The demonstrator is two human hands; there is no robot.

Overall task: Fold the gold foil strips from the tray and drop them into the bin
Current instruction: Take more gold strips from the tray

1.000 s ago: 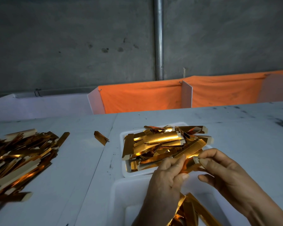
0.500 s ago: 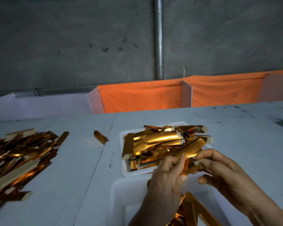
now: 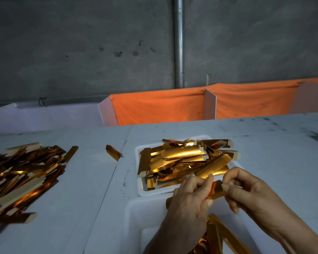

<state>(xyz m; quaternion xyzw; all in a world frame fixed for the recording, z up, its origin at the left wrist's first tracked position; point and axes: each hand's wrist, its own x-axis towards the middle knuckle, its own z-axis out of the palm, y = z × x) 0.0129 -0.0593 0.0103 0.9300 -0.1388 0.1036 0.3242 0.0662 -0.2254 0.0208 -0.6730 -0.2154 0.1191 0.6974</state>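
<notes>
both hands, left hand (image 3: 189,202) and right hand (image 3: 253,195), pinched one gold foil strip (image 3: 216,189) between them. they hovered over the bin (image 3: 134,217), just beside the tray (image 3: 139,187).

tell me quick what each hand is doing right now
Left hand: pinching one end of a gold foil strip.
Right hand: pinching the other end of the same strip.

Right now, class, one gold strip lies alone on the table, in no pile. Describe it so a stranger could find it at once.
Start at the white tray heaped with gold strips at the table's middle. Look just left of its far corner, towards the big loose pile. There the lone strip lies on bare tabletop, short and slanted, touching no other piece.
</notes>
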